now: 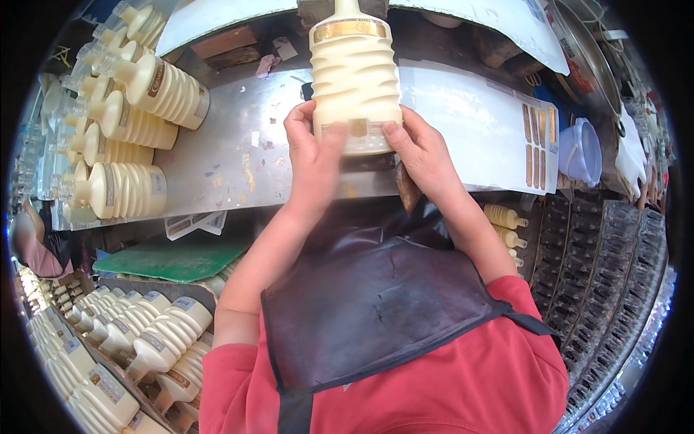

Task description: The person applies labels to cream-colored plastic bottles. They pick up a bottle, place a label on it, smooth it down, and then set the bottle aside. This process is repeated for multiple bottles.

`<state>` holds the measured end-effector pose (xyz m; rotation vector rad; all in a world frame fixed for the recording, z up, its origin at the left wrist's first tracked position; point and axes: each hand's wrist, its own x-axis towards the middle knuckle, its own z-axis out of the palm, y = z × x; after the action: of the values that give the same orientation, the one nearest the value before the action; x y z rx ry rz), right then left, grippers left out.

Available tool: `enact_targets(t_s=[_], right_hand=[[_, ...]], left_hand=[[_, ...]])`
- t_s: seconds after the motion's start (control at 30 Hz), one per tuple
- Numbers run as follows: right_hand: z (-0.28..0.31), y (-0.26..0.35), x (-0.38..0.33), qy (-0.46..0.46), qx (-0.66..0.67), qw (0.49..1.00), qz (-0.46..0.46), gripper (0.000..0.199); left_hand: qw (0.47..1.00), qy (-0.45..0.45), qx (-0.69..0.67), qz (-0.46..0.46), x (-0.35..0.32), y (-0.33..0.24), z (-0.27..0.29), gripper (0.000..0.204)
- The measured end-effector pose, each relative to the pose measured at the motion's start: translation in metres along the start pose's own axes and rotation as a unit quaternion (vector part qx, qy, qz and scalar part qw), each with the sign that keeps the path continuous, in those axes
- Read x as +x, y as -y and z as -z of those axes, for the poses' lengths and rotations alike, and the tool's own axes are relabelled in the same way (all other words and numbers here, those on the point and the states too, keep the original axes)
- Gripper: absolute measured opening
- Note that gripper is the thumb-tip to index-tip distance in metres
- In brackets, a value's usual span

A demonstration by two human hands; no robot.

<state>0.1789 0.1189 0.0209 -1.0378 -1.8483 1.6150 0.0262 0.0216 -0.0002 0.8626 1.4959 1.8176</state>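
Note:
A cream bottle [356, 83] with wavy ribs is held between my two hands over the metal table, its neck pointing away from me. It bears a gold label near the shoulder and a pale label with a small gold mark near the base. My left hand [315, 148] grips the lower left side, its thumb on the front by the lower label and slightly blurred. On the lower right side, my right hand [428, 152] has its thumb at that label's edge. The fingers behind the bottle are hidden. Beneath my right hand a brown pointed piece [408, 186] shows.
Similar bottles [130, 189] lie stacked on the table's left. A sheet of gold label strips [538, 145] lies at right, beside a light purple bucket [580, 153]. A green board [177, 260] and crated bottles [170, 333] are lower left; dark racks [596, 267] stand right. Another person [45, 249] is far left.

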Motion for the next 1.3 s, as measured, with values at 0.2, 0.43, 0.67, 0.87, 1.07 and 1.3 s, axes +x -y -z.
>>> enact_targets(t_s=[0.2,0.43,0.67,0.87,1.07,1.3], right_hand=[[-0.002,0.000,-0.001,-0.005,0.023,1.000,0.003,0.045],[-0.001,0.004,-0.001,-0.009,0.038,0.999,0.008,0.042],[0.024,0.053,-0.001,-0.050,0.129,0.989,-0.053,0.027],[-0.005,0.069,-0.014,-0.092,-0.288,0.921,0.244,0.020],[-0.016,0.063,-0.028,-0.057,-0.405,0.772,0.486,0.032],[-0.017,0.064,-0.022,-0.160,-0.025,0.969,0.188,0.036]], left_hand=[[1.000,0.000,0.003,-0.006,0.001,0.006,0.002,0.055],[1.000,-0.005,0.003,0.003,0.001,0.004,0.001,0.057],[1.000,0.000,-0.006,0.009,0.001,0.005,0.005,0.059],[1.000,-0.010,0.003,-0.002,0.001,0.012,0.005,0.055],[0.991,0.010,-0.127,0.036,-0.001,0.001,0.008,0.039],[0.997,-0.028,-0.071,-0.004,0.002,0.007,0.007,0.050]])
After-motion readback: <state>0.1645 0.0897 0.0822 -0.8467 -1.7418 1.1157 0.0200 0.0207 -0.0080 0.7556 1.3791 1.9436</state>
